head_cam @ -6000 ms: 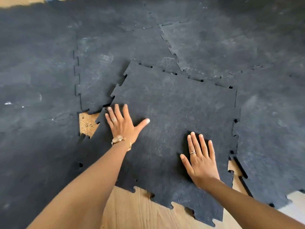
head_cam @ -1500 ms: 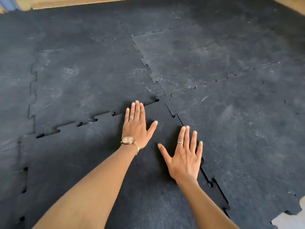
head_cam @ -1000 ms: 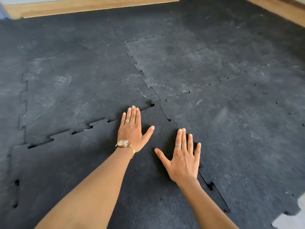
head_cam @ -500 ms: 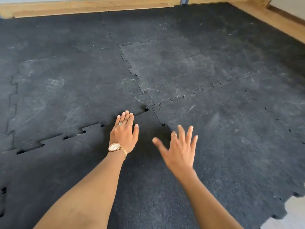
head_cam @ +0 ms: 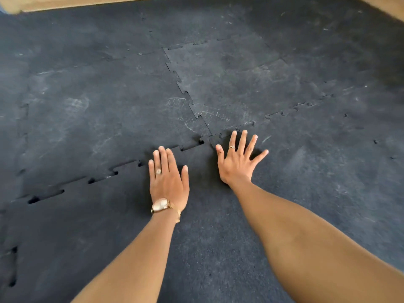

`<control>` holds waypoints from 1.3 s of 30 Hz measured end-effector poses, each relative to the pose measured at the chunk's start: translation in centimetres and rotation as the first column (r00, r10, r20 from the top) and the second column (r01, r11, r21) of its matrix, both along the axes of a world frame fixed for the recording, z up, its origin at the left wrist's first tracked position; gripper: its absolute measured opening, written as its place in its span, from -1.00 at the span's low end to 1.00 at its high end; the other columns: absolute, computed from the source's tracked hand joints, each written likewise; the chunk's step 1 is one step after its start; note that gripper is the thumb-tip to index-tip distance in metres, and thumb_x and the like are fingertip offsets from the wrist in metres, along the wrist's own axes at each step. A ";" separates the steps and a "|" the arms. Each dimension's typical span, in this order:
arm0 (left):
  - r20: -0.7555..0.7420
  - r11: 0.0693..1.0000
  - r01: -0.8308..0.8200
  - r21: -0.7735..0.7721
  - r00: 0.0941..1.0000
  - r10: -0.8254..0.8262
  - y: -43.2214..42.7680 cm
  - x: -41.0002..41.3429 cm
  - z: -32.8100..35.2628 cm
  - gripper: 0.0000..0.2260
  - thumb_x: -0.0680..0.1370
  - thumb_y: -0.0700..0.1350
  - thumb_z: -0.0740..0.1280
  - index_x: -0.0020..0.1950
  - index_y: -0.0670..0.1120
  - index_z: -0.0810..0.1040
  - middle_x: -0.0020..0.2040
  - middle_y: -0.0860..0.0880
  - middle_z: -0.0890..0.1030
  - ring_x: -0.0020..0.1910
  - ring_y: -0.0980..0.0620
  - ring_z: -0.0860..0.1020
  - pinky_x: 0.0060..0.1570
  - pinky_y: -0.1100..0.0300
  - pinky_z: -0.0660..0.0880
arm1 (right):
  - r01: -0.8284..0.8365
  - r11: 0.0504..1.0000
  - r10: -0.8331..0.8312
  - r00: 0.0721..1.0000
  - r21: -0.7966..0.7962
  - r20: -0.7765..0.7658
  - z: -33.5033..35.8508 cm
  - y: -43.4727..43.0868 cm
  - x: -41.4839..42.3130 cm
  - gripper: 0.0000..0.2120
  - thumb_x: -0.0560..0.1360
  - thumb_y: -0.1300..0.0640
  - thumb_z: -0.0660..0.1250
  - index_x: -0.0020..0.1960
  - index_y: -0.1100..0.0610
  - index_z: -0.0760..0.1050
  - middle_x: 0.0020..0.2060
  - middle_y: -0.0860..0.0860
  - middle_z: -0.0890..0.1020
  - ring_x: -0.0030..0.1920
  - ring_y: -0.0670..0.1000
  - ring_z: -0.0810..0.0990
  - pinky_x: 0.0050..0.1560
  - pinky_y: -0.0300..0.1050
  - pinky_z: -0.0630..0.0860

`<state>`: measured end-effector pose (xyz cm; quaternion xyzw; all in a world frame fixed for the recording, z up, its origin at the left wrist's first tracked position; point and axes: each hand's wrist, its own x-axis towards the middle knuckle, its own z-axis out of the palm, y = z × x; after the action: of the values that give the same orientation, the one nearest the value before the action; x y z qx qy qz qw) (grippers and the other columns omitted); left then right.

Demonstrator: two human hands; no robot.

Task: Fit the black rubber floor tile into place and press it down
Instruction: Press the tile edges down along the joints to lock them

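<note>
Both hands lie flat and open, gripping nothing: the left hand (head_cam: pixel 168 182) by the gapped upper seam (head_cam: pixel 100 178), the right hand (head_cam: pixel 238 158) spread at the corner, likely seating the black rubber floor tile (head_cam: pixel 196 248) among its neighbours.

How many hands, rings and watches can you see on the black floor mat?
Hands: 2, the left hand and the right hand
Rings: 2, one ring on the left, another ring on the right
Watches: 1, a gold watch on the left wrist
Total: 5
</note>
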<state>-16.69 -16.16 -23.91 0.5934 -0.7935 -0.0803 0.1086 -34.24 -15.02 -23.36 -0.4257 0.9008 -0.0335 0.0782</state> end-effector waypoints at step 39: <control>0.263 0.999 0.038 0.026 0.964 -0.043 5.1 0.6 1.3 -0.44 0.64 0.07 -0.04 0.58 -0.19 0.02 0.59 -0.20 0.06 0.57 -0.21 -0.02 0.47 -0.28 -0.08 | -0.128 0.988 0.156 0.833 -0.089 0.530 4.2 15.6 -2.7 -0.56 0.60 0.06 0.25 0.45 0.10 0.34 0.51 0.00 0.24 0.52 0.11 0.13 0.49 -0.02 0.10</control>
<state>-16.14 -11.06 -22.61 0.5834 -0.8121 -0.0110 -0.0056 -36.95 0.57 -19.20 -0.4669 0.8080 -0.1675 0.3179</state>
